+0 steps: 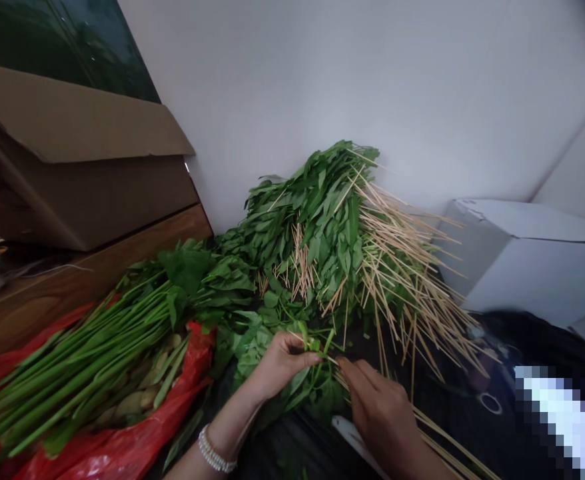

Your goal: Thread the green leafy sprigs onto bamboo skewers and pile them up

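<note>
My left hand [283,365], with a beaded bracelet at the wrist, pinches a folded green vegetable stem [312,343] between thumb and fingers. My right hand [380,403] is closed around a thin bamboo skewer [331,360], whose far end meets the stem at my left fingertips. I cannot tell how far it passes through. Loose green leaves [252,343] lie beneath and around my hands. Past them rises a large pile of leafy greens on skewers [317,200], bare stick ends [412,280] fanning out to the right.
At left, a red plastic bag [172,413] holds long green stalks [92,353]. Behind it a cardboard box [97,190] rests on a wooden surface [167,237]. A white box [537,257] stands right. A white, flat-looking object [355,440] and more skewers [452,447] lie near my right hand.
</note>
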Tool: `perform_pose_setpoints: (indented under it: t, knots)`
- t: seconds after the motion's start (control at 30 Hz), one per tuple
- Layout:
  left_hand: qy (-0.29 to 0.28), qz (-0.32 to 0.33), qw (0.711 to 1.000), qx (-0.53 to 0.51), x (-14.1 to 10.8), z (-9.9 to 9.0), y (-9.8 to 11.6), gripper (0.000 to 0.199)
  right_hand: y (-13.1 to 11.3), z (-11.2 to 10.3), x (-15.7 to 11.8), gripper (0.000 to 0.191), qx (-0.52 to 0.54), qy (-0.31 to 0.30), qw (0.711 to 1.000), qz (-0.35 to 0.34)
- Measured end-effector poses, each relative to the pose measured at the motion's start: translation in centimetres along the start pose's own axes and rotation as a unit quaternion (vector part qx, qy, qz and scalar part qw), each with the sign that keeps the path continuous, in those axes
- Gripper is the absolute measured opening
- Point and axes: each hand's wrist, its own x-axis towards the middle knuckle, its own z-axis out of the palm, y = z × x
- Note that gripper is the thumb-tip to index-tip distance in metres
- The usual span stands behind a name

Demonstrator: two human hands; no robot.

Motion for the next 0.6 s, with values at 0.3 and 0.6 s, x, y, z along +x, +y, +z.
perform_pose_setpoints:
  t: [0.3,0.6]
  knots:
    - [-0.026,0.055,0.99,-0.13,-0.6,-4.5,2.3,0.083,-0.7,-1.2,0.3,0.022,0.025,0.02,0.992,-0.123]
    - [0.128,0.064,0.987,0.066,0.1,-3.8,1.0,0.03,-1.3,-1.8,0.3,0.023,0.043,-0.013,0.981,-0.188]
